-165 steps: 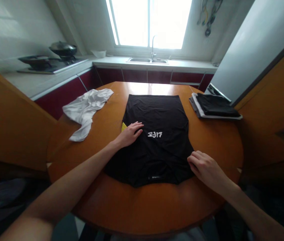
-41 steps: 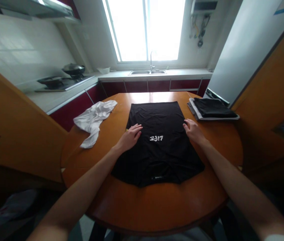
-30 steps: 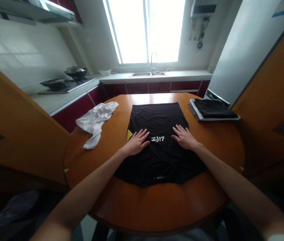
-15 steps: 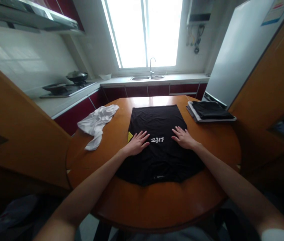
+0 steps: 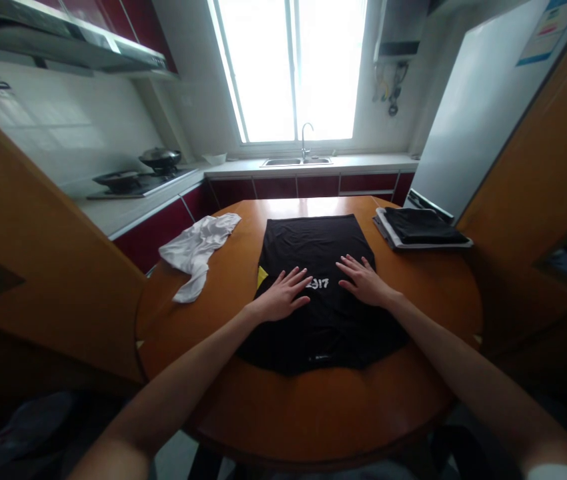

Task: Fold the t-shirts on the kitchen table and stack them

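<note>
A black T-shirt with white lettering lies spread flat on a round wooden table. A small yellow patch peeks out at the shirt's left edge. My left hand rests flat on the shirt left of the lettering, fingers spread. On the other side of the lettering my right hand lies flat too, fingers stretched out. Neither hand holds anything.
A crumpled white garment lies on the table's left side. At the far right of the table sits a stack of folded dark clothes. Beyond are a counter with a sink, a stove with pans and a fridge.
My right hand moved from the shirt's near right corner up its right edge, then inward onto the middle. Both hands have since slid slightly nearer each other beside the lettering.
</note>
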Available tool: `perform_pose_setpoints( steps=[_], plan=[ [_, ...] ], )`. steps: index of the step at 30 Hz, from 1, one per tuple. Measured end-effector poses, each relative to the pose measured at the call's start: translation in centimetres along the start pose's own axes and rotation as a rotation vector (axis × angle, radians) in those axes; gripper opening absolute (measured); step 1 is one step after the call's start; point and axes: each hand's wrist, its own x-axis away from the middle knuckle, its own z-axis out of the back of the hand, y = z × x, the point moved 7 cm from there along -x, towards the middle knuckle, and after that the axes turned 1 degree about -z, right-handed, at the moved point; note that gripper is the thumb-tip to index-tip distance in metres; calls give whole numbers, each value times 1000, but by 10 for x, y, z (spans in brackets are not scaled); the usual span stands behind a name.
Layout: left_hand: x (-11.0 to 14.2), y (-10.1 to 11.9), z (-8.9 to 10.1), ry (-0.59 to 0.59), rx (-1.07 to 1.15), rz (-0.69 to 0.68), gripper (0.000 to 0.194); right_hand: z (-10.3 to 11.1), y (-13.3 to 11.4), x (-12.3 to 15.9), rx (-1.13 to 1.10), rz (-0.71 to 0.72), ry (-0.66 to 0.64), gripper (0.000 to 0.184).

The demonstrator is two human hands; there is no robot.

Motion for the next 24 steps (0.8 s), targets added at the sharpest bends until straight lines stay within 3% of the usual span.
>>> perform_pose_setpoints(
  steps=[6,13,24],
  plan=[
    [11,31,-13,-88,12,-88,66,-13,-15,13,-13,56,-160,68],
    [14,38,-22,-101,15,-97,68,-11,-38,25,-42,69,-234,69],
    [14,42,-19,-155,33,-85,66,1,-68,96,-78,137,-215,81]
  ],
)
